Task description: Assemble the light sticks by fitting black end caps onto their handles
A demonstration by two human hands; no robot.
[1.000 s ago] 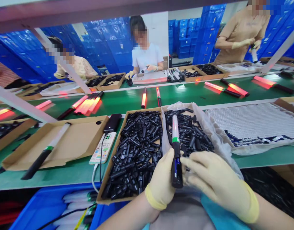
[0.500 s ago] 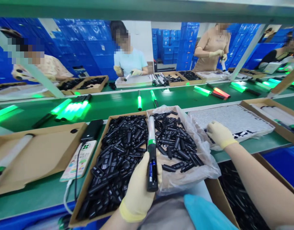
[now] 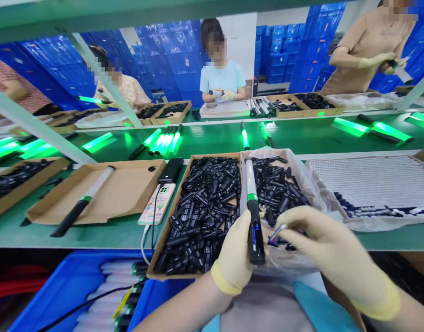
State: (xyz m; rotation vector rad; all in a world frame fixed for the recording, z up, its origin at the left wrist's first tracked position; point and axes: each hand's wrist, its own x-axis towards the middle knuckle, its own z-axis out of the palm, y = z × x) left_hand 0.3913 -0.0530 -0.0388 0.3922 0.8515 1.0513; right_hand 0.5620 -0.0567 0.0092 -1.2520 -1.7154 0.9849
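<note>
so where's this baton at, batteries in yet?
Done: lit batons lie on the belt. In hand: left hand grips a baton, handle open, one battery inside; right hand brings a battery. Left: no cap on; caps fill the box.

Unlit black-handled baton [image 3: 254, 216], upright, battery [image 3: 277, 233] beside

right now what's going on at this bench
A person in yellow gloves works at a green bench. The left hand grips a light baton by its black handle, its open end toward them. The right hand pinches a small cylindrical cell beside that handle. Behind are a cardboard box of black plastic parts and a bag-lined box with more. Other batons glow green on the belt, where other people work across it.
</note>
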